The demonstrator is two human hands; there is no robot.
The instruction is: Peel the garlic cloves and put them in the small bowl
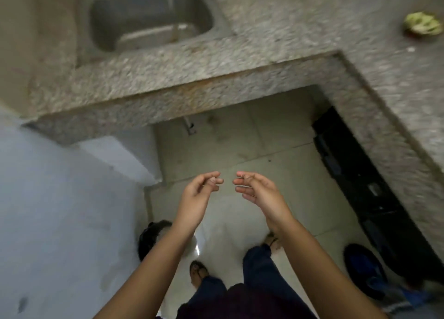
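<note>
One speckled stone counter (276,25) wraps the corner, with a steel sink (151,18) sunk in its far left. Below the counter's front edge, over the floor, both hands hang close together. The left hand (199,193) pinches a small pale garlic clove (214,180) at its fingertips. The right hand (258,190) is half-curled; whether it grips anything I cannot tell.
</note>
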